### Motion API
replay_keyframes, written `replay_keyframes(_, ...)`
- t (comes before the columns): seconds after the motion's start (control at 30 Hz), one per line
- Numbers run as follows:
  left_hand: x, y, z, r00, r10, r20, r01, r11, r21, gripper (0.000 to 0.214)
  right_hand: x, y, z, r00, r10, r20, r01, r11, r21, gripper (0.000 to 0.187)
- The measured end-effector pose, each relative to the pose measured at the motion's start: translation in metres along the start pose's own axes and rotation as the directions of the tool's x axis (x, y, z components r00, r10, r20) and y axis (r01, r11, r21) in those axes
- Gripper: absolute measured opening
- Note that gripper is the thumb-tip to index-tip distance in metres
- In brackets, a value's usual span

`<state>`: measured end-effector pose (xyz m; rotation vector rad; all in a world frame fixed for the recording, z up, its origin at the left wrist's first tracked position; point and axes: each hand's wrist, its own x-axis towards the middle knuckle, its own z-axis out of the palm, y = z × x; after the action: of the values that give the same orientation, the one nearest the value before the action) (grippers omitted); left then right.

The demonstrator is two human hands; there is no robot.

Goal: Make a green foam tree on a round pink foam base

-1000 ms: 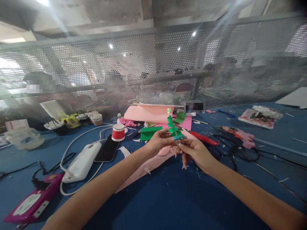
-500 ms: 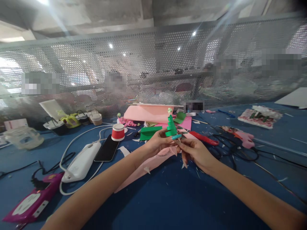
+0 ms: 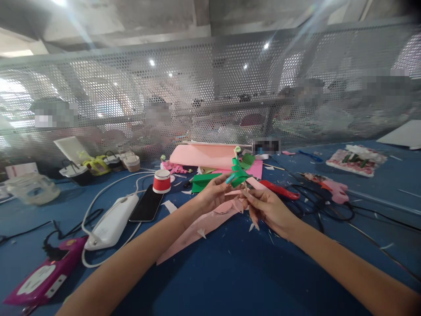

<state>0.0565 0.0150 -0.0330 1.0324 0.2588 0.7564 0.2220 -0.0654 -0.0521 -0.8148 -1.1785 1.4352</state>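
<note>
Green paper strip [image 3: 241,174], glossy and looped, is wound about a thin pale stick [image 3: 235,154], right of the red paper cup with white bands [image 3: 162,182]. Stick is near upright, top leaning a bit left; small round pale-green paper bud [image 3: 237,149] at its tip. Left hand [image 3: 212,193], right of cup and a little lower, has thumb and fingers pinched on the green strip. Right hand [image 3: 268,210], farther right of cup, grips the stick's lower end between thumb and fingers, other fingers curled loosely below.

Dark green folded paper rectangle [image 3: 204,181] lies right of cup, just behind the left hand. Long pale-pink paper sheet [image 3: 184,241] sits below and right of cup, partly under the hands. Peach paper roll [image 3: 200,155] is behind cup, to the right. Long red-handled tool [image 3: 279,189], well right of cup, beyond the right hand. Black flat phone [image 3: 146,205] just below-left of cup; white rounded plastic box [image 3: 112,223] with white cable farther left. Magenta power strip [image 3: 49,274] far lower left of cup.
</note>
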Motion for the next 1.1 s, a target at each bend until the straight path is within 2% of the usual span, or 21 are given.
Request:
replay_keyframes(0.13, 0.000, 0.003, -0.002, 1.000, -0.006, 0.017, 0.005, 1.000, 0.021, 0.045, 0.000, 0.000, 0.000, 1.000, 0.007, -0.023, -0.007, 1.000, 0.016, 0.031)
replay_keyframes(0.33, 0.001, 0.004, 0.003, 1.000, -0.008, -0.028, 0.010, 0.997, 0.082, 0.053, 0.002, 0.004, -0.001, 1.000, 0.011, -0.005, -0.011, 1.000, 0.020, 0.030)
replay_keyframes(0.57, 0.005, -0.002, 0.007, 1.000, -0.002, 0.017, -0.001, 0.987, 0.162, 0.052, 0.001, 0.007, 0.000, 1.000, 0.015, 0.013, -0.015, 1.000, 0.007, 0.028)
replay_keyframes(0.73, 0.006, -0.006, 0.005, 0.998, 0.017, -0.058, -0.004, 0.978, 0.208, 0.050, 0.000, 0.005, 0.004, 0.998, 0.030, 0.063, -0.031, 0.999, 0.016, 0.028)
replay_keyframes(0.83, 0.005, -0.006, 0.007, 0.998, 0.011, -0.065, 0.001, 0.983, 0.185, 0.056, -0.001, 0.003, 0.006, 0.995, 0.034, 0.095, -0.036, 0.999, 0.018, 0.028)
replay_keyframes(0.97, 0.002, -0.006, 0.011, 1.000, -0.030, -0.009, 0.031, 0.994, 0.101, 0.059, -0.002, 0.002, 0.006, 0.991, 0.036, 0.132, -0.037, 0.999, 0.010, 0.029)
replay_keyframes(1.1, 0.000, -0.006, 0.012, 0.999, -0.048, 0.001, 0.047, 0.993, 0.104, 0.063, 0.000, 0.003, 0.005, 0.987, 0.049, 0.151, -0.055, 0.998, 0.035, 0.028)
